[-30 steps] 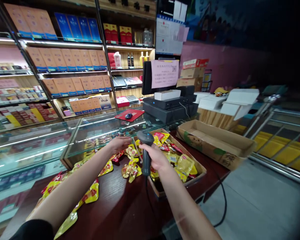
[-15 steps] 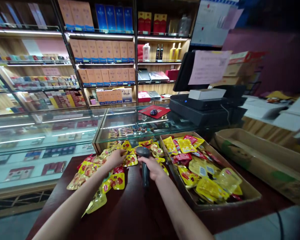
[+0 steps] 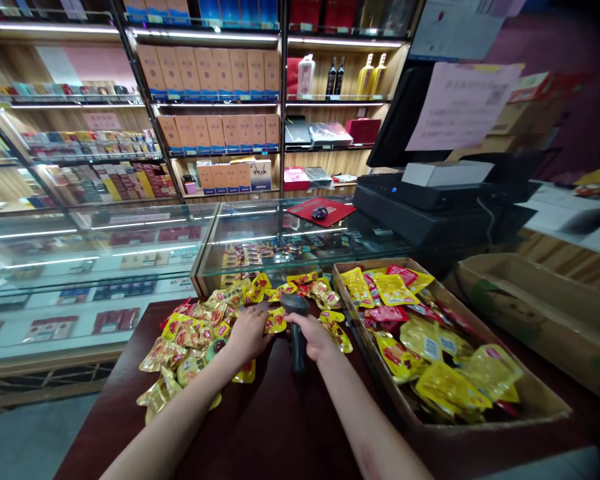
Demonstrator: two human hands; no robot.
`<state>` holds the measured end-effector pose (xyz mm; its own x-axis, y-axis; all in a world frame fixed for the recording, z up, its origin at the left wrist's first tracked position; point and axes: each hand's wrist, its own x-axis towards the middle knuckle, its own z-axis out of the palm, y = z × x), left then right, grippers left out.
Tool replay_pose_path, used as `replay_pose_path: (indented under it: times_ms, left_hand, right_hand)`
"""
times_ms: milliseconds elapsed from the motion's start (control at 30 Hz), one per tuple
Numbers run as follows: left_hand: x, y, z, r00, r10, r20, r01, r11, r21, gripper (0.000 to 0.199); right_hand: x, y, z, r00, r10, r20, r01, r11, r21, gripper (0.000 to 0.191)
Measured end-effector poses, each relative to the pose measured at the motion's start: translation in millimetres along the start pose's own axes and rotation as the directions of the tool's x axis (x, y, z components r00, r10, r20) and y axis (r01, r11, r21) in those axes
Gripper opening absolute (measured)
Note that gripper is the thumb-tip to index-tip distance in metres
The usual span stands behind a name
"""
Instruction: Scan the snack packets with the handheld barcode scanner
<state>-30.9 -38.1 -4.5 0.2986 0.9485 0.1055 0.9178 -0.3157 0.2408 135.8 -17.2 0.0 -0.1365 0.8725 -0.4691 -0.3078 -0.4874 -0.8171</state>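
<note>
Head view: dark table (image 3: 270, 433), left to right.
Packets (image 3: 195, 330): heaped loose on the table, yellow, gold and red.
Left hand (image 3: 250, 335): palm down among the packets; cannot tell whether it grips one.
Scanner (image 3: 298, 347): upright between the hands, head uppermost.
Right hand (image 3: 315, 337): wrapped around the scanner's handle.
Tray (image 3: 543, 400): cardboard, filled with more packets.
Carton (image 3: 580, 333): beside the tray.

Pink sign (image 3: 463, 107) blurred, packet labels (image 3: 432, 349) illegible
</note>
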Motion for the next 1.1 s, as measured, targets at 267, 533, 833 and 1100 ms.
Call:
replay_pose_path:
  times_ms: [267, 533, 833, 1100]
  left_hand:
    - [5.7, 26.1, -3.8, 0.996, 0.088, -0.003, -0.088, 0.990, -0.115, 0.026]
    - [24.0, 26.3, -2.0, 0.968, -0.106, 0.229, 0.251, 0.488, -0.836, 0.025]
    - [27.8, 17.5, -10.9, 0.886, -0.099, 0.453, 0.456, 0.013, -0.890, 0.042]
    - [29.0, 15.8, -31.9, 0.888, -0.076, 0.454, 0.458, 0.058, -0.887, 0.045]
  right_hand:
    - [-20.2, -19.4, -17.3, 0.992, -0.090, 0.090, 0.076, 0.986, 0.147, 0.023]
    - [-40.7, -33.0, -31.2, 0.990, -0.137, 0.043, 0.133, 0.987, 0.086, 0.025]
    - [-51.6, -34.4, -30.4, 0.980, -0.143, 0.142, 0.133, 0.988, 0.080, 0.027]
    - [-67.4, -45.0, -27.5, 0.969, -0.136, 0.208, 0.131, 0.991, 0.041, 0.035]
